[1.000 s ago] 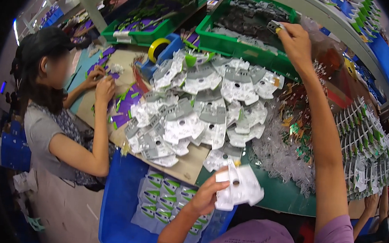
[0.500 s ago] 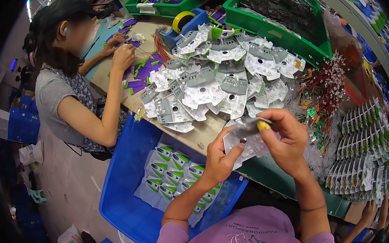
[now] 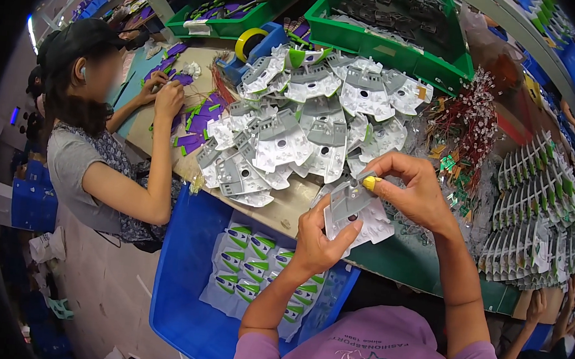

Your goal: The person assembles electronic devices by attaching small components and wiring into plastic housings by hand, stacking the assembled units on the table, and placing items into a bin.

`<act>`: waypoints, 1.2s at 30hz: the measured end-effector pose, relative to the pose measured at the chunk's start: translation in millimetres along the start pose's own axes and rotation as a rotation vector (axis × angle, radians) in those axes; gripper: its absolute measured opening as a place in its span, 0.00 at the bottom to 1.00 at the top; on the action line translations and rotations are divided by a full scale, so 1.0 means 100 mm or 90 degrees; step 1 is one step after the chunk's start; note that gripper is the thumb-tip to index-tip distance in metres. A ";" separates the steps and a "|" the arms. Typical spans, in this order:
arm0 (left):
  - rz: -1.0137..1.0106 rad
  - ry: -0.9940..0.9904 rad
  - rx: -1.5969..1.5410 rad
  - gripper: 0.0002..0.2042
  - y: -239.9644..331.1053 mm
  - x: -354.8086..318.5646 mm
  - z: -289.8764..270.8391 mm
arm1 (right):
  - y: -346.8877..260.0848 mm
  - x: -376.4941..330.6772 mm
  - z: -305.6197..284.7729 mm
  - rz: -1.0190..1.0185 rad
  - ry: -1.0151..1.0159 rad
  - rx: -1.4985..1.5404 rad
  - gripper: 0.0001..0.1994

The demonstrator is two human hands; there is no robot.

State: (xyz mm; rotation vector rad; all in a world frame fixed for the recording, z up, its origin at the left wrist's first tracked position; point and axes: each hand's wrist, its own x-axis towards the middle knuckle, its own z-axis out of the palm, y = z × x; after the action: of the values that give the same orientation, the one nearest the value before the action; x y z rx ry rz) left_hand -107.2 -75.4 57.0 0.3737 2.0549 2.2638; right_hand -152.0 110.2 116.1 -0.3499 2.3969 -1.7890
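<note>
A white plastic housing (image 3: 369, 228) with a grey section and a round dark hole is tilted in front of me at the table edge. My left hand (image 3: 320, 241) is closed on its left side, with the thumb lying across the white face. At the housing's upper edge, my right hand (image 3: 411, 189) is closed with thumb and index finger on the grey part. A yellow covering (image 3: 369, 182) shows at the tip of the right thumb. Just beyond my hands lies a heap of similar white and grey housings (image 3: 284, 141), some with green edges.
A blue bin (image 3: 178, 285) below the table holds bagged white-green pieces. Green trays (image 3: 389, 42) and a yellow tape roll (image 3: 249, 44) stand behind the heap. Red wires (image 3: 471, 120) and stacked housings (image 3: 535, 212) lie right. A co-worker (image 3: 110, 159) handles small parts at left.
The housing has turned so more of its grey and white inner face shows. Both hands stay on it. The whole view has shifted slightly; the co-worker's hands remain over the purple parts.
</note>
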 end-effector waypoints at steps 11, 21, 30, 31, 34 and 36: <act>-0.062 0.004 -0.044 0.20 -0.04 0.10 0.07 | 0.07 0.10 -0.07 -0.007 0.003 0.029 0.05; -0.072 -0.003 -0.109 0.18 -0.13 0.16 0.01 | 0.18 0.20 -0.08 0.015 -0.029 0.031 0.04; -0.017 0.055 0.140 0.14 -0.14 0.21 0.04 | 0.32 0.24 -0.01 0.108 -0.043 0.074 0.09; 0.028 0.046 0.242 0.15 -0.13 0.23 0.03 | 0.32 0.25 0.05 0.060 -0.012 0.127 0.09; -0.070 0.024 0.205 0.16 -0.07 0.35 -0.07 | 0.20 0.38 0.00 -0.008 0.033 0.171 0.09; 0.072 0.068 0.002 0.26 -0.08 0.43 -0.15 | 0.04 0.65 -0.19 -0.051 0.079 -0.084 0.10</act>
State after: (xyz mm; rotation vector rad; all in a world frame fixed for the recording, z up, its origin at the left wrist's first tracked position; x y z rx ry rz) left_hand -152.9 -79.9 53.3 0.3874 2.1397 2.3956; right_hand -219.6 111.6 119.6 -0.3634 2.6298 -1.7376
